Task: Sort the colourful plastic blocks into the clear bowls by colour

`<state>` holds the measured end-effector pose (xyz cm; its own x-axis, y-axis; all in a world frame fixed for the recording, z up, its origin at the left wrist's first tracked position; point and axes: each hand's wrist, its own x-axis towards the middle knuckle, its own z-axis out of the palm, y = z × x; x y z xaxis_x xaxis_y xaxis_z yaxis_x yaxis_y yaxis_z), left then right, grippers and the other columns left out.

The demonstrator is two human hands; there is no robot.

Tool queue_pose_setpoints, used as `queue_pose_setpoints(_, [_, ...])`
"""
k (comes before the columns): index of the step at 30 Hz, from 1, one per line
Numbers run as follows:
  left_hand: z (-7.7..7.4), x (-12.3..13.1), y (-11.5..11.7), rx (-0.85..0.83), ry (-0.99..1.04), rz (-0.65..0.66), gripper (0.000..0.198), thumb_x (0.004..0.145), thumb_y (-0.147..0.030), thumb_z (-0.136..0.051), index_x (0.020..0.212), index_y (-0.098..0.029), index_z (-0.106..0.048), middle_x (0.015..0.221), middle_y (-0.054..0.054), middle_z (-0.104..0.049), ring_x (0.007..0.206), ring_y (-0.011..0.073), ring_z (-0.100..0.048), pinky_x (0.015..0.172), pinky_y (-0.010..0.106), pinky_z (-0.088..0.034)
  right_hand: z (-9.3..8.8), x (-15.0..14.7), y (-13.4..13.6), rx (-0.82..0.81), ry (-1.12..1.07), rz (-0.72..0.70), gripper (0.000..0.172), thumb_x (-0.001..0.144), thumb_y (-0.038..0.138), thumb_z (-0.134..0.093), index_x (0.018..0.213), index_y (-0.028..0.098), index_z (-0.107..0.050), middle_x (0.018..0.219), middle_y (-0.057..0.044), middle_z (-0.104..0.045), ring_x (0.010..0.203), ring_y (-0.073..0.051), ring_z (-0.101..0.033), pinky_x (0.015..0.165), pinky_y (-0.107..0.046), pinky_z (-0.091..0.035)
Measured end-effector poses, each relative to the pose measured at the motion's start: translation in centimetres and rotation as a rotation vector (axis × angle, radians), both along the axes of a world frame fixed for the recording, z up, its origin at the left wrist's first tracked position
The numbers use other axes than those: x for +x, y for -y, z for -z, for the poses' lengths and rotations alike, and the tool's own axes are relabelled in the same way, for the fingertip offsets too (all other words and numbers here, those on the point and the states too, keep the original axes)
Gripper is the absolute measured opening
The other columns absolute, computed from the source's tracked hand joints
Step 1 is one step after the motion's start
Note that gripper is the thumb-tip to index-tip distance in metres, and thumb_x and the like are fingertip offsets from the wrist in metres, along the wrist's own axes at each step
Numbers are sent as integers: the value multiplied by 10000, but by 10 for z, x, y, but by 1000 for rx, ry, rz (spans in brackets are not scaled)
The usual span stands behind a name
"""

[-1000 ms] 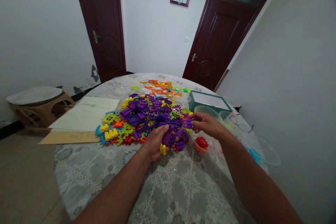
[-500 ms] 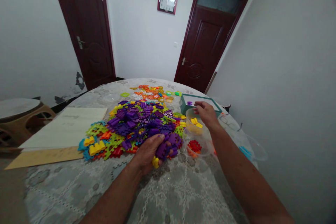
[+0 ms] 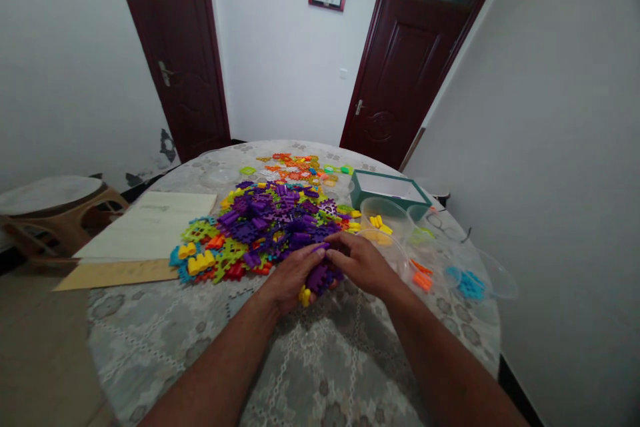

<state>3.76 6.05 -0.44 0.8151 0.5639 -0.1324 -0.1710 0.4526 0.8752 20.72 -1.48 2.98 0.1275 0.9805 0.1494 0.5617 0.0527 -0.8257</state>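
Observation:
My left hand (image 3: 290,278) is closed around several purple plastic building pieces (image 3: 320,279) with toothed edges. A small yellow piece (image 3: 305,296) sticks out below its fingers. Against it, my right hand (image 3: 365,261) has its thumb and fingers pinched at a purple piece (image 3: 322,247) on top of the handful; its fingertips are partly hidden. Just beyond both hands spreads a big heap of mixed building pieces (image 3: 265,217), mostly purple with lime, yellow, blue and red ones at its edges.
A green-sided box (image 3: 395,203) stands at the back right. Near it are clear tubs holding yellow pieces (image 3: 379,223), orange pieces (image 3: 423,276) and blue pieces (image 3: 467,283). Orange pieces (image 3: 295,167) lie farther back. A pale board (image 3: 150,220) and cardboard strip (image 3: 115,273) are on the left.
My right hand has come back from over the green box to my left hand and now pinches a purple piece there. The view has tilted down and turned slightly left.

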Motion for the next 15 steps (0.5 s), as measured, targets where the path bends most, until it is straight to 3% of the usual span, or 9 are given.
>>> queue_pose_setpoints(4, [0, 0, 0, -8, -10, -1, 526, 928, -485, -736, 1343, -170, -665, 1048, 141, -790, 678, 204, -758, 355, 186, -441, 1, 4, -2, 27, -5, 19, 222, 934, 240, -631, 1133, 229, -729, 941, -19, -772, 841, -180, -719, 724, -273, -555])
queue_pose_setpoints(8, [-2, 2, -1, -60, -41, -87, 413, 936, -424, -736, 1238, -145, -698, 952, 126, -784, 601, 179, -732, 348, 185, -453, -12, 19, 1, 38, 30, 42, 225, 905, 219, -632, 1106, 217, -733, 909, -16, -759, 792, -164, -696, 688, -257, -544])
queue_pose_setpoints(13, [-3, 4, -2, -123, -70, -184, 277, 969, -321, -669, 1162, -129, -719, 885, 88, -752, 648, 206, -767, 327, 190, -457, -38, 68, -10, -125, 29, 76, 172, 905, 254, -653, 1026, 200, -763, 783, -20, -733, 626, -134, -645, 544, -215, -513])
queue_pose_setpoints(15, [-2, 4, -3, -141, -73, -188, 246, 973, -306, -656, 1121, -124, -729, 890, 86, -744, 669, 212, -777, 329, 187, -454, -48, 96, -23, -164, 11, 183, 138, 879, 238, -683, 967, 175, -768, 689, -20, -704, 574, -139, -636, 503, -212, -504])
